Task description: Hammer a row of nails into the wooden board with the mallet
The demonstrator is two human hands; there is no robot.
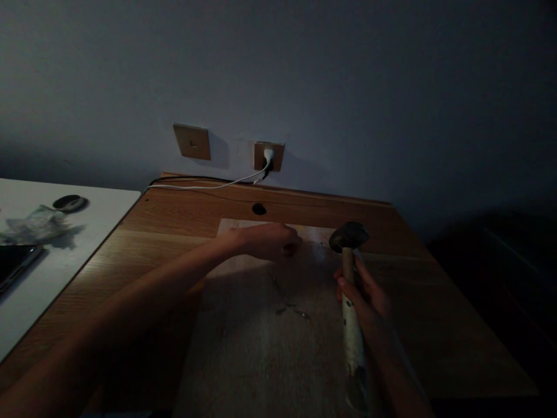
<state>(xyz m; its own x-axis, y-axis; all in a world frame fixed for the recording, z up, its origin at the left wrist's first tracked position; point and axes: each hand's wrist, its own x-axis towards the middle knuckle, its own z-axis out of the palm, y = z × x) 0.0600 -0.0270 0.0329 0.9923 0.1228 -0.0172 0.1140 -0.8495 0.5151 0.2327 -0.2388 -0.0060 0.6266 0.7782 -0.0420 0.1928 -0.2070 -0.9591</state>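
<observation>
In my right hand (365, 290) is a hammer (351, 325), gripped high on its worn, pale handle just below the dark head. The head points away from me, over the right side of a flat wooden board (261, 360). My left hand (274, 241) is closed above the board's far part, fingers curled in; whatever they pinch is hidden or too small to name. Several small dark nail-like pieces (300, 313) lie on the board nearer to me, below my left hand. The light is dim.
The board lies on a wooden table (435, 325) against the wall. A white plug (268, 155) sits in a wall socket, its white cable (200, 187) running left. At left, a white table (26, 325) bears a crumpled plastic bag (39, 223), a round dark object (69, 202) and a black device (17, 261).
</observation>
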